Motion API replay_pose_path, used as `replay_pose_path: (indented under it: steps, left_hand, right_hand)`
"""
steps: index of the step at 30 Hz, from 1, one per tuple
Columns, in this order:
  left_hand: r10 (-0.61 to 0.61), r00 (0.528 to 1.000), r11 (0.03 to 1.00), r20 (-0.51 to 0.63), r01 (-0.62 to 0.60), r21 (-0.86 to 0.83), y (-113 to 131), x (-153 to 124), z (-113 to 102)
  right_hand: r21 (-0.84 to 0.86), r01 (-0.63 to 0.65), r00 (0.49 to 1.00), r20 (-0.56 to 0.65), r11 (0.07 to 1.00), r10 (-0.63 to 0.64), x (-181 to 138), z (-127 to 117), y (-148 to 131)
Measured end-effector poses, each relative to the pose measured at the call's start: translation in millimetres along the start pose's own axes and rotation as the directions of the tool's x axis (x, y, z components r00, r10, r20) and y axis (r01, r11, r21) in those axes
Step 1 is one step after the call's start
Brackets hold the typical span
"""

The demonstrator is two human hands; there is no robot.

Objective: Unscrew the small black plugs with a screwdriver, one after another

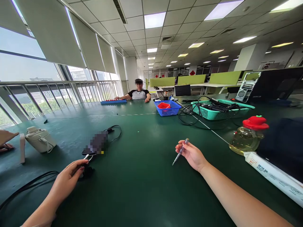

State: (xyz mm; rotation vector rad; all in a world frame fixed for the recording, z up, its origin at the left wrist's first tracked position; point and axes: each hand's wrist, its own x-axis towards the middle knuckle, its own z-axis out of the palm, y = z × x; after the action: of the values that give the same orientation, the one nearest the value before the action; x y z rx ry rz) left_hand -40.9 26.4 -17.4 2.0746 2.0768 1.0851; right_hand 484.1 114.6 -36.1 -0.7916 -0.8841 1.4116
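Observation:
My right hand (193, 155) is raised over the green tabletop, its fingers closed around a slim screwdriver (179, 154) with a clear handle. The screwdriver slants with its tip down to the left. On the left, my left hand (68, 176) pinches a white cable (87, 157) close to a dark device (96, 143), blurred out, that looks like a phone. A small black object (87, 172) lies partly behind my left fingers; its kind is unclear. From the far end of the device runs a thin black cord (119, 130).
A person (139, 94) sits across the table (146, 189) by a blue tray (113, 101). Farther back are a blue basket (168, 110) and a teal basket (208, 113) of cables. A red-lidded glass jug (246, 138) and white packet (272, 175) sit right, a beige bottle (40, 140) left.

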Motion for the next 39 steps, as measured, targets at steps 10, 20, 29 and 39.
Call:
replay_pose_path:
  steps: [10,20,29,39]
  left_hand:
    - [0.08,0.993,0.985,0.082,-0.091,0.143,-7,1,1]
    - [0.093,0.993,0.972,0.075,-0.106,0.208,-3,1,4]
    - [0.102,0.992,0.963,0.078,-0.118,0.242,-4,0,4]
    - [0.088,0.996,0.966,-0.018,-0.081,0.246,5,2,-2]
  right_hand:
    - [-0.107,0.033,0.999,-0.022,0.994,-0.035,-1,3,1]
    - [-0.111,0.022,1.0,-0.013,0.994,-0.024,-2,5,0]
    - [-0.119,0.032,0.999,0.004,0.992,-0.031,-3,5,0]
    - [-0.116,0.026,1.0,0.001,0.993,-0.026,-4,7,-1]
